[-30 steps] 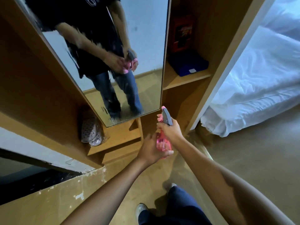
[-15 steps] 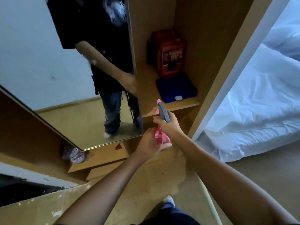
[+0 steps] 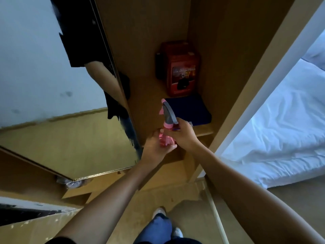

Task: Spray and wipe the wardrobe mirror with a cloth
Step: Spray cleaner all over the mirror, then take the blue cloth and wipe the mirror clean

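A pink spray bottle [image 3: 166, 138] with a grey trigger head sits upright between both hands in front of the open wardrobe. My right hand [image 3: 182, 135] grips its neck just under the head. My left hand [image 3: 156, 147] cups the pink body from below and the left. The wardrobe mirror [image 3: 58, 103] fills the left side and reflects a pale wall, the floor and a strip of a person in dark clothes. No cloth shows in either hand.
A wooden shelf [image 3: 204, 132] behind the bottle holds a red box [image 3: 182, 69] and a flat blue item [image 3: 191, 110]. A bed with white sheets [image 3: 274, 131] lies at the right. A bagged object [image 3: 73, 183] lies on lower shelves under the mirror.
The view has swung to the right and closer to the wardrobe, so the mirror shows less of the person. Both hands have kept their hold on the bottle.
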Tool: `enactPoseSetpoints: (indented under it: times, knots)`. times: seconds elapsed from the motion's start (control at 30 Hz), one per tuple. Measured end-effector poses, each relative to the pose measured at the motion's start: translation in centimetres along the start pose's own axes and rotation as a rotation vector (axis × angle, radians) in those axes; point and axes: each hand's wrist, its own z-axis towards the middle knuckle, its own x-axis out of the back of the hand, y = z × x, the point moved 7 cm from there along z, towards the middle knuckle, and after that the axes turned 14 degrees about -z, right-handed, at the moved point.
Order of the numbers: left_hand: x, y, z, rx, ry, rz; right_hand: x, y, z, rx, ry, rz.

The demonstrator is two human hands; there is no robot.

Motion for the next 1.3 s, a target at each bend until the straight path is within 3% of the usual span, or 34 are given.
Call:
enactPoseSetpoints:
  times: [0.1, 0.2, 0.4, 0.57, 1.0, 1.1, 1.17, 1.23, 1.3]
  knots:
    - [0.3, -0.4, 2.3, 0.055, 0.003, 0.020, 0.4, -0.3, 3.2, 0.040, -0.045, -0.001]
    - [0.6, -1.9, 4.4, 0.157, -0.026, -0.118, 0.4, -1.0, 6.4, 0.068, -0.143, 0.029]
    - [-0.1, -1.3, 8.0, 0.078, -0.011, -0.162, -0.4, -1.1, 11.7, 0.083, -0.287, 0.140]
    - [1.7, -2.5, 11.1, 0.114, 0.316, -0.212, -1.0, -1.5, 13.7, 0.111, -0.348, 0.180]
    - [1.8, -4.2, 15.0, 0.113, 0.476, -0.331, -3.5, -2.2, 17.4, 0.163, -0.436, 0.152]
    - [1.6, -5.8, 15.9, 0.132, 0.497, -0.378, -3.1, -1.0, 17.8, 0.138, -0.365, 0.154]
    - [1.6, -5.5, 15.6, 0.196, 0.540, -0.319, -1.4, 1.2, 18.3, 0.178, -0.149, -0.026]
    - [1.0, -5.8, 13.9, 0.366, 0.623, -0.103, 0.5, 3.7, 18.1, 0.275, 0.136, -0.319]
    - [-1.7, -6.7, 12.2, 0.493, 0.532, -0.006, 1.4, 6.3, 17.9, 0.287, 0.264, -0.504]
